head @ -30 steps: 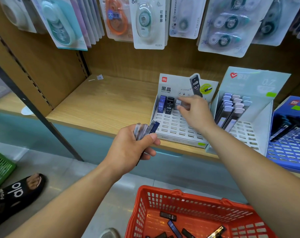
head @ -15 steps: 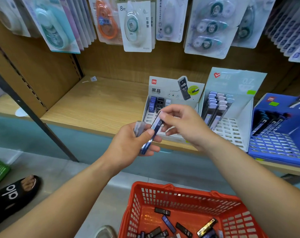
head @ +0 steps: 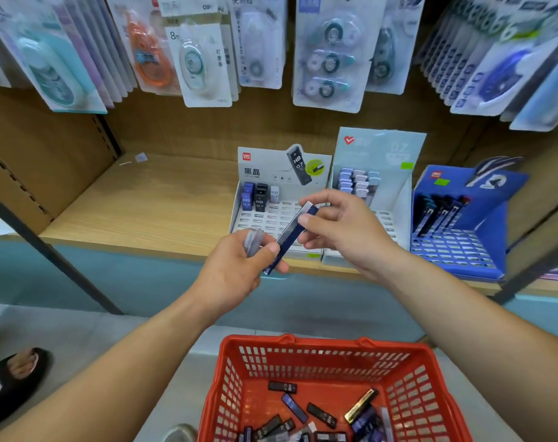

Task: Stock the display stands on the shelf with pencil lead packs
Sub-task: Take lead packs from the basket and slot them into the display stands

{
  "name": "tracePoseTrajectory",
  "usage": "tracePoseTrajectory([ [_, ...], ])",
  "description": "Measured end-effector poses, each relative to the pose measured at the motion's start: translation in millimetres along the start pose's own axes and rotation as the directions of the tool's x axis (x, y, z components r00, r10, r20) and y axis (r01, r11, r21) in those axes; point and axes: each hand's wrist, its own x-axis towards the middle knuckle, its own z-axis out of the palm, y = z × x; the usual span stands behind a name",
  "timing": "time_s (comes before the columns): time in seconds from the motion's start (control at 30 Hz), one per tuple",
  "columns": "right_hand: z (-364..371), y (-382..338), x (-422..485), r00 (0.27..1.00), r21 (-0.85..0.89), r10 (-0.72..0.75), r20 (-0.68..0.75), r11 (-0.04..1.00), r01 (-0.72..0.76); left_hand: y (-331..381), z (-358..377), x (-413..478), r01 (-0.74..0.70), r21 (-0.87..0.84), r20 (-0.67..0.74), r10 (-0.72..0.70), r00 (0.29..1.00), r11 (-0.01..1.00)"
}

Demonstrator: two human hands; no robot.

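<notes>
Pinching the top of a slim, flat navy lead pack between right hand fingertips, clamping its lower end under the left hand thumb beside cloudy plastic packs. Held before the white slotted card display stand on the wood-grain shelf, above a red lattice basket of loose packs.

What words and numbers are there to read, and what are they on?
"黑晶": white display stand, header.
"HB 0.7": standing black pack in it.
"0.7", faint: pale blue stand, header.
"8": correction tape card.
"HB": loose black pack in the red basket.
Held blue pack: unreadable.
Other small print: blurred.
</notes>
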Motion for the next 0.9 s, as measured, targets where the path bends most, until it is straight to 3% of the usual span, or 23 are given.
tracePoseTrajectory([
  [0.23, -47.2, -9.2, -40.3, 0.989, 0.028, -0.018, -0.147, 0.999, 0.022, 19.2, 45.5, -14.3, -0.047, -0.015, 0.066, 0.048, 0.997, 0.999],
  [0.47, -97.9, -4.4, -84.5, 0.988, 0.022, 0.033, -0.148, 0.999, -0.030, 31.7, 97.2, -35.2, -0.123, 0.081, 0.131, 0.111, 0.985, 0.989],
  [0.6, -124.9, 0.6, -102.5, 0.981, 0.029, 0.043, -0.190, 0.999, -0.038, 38.8, 115.8, -41.7, -0.137, 0.077, 0.094, 0.130, 0.987, 0.988],
  [0.77, -146.2, 11.6, -121.8, 0.998, -0.146, 0.051, -0.047, 0.988, -0.058, 48.1, 134.8, -30.7, -0.145, 0.006, -0.073, 0.145, 0.987, 0.989],
  [0.9, -153.3, 21.3, -123.1, 0.999, -0.251, 0.021, 0.033, 0.968, -0.012, 56.8, 160.4, -17.3, -0.199, 0.036, -0.063, 0.201, 0.978, 0.979],
])
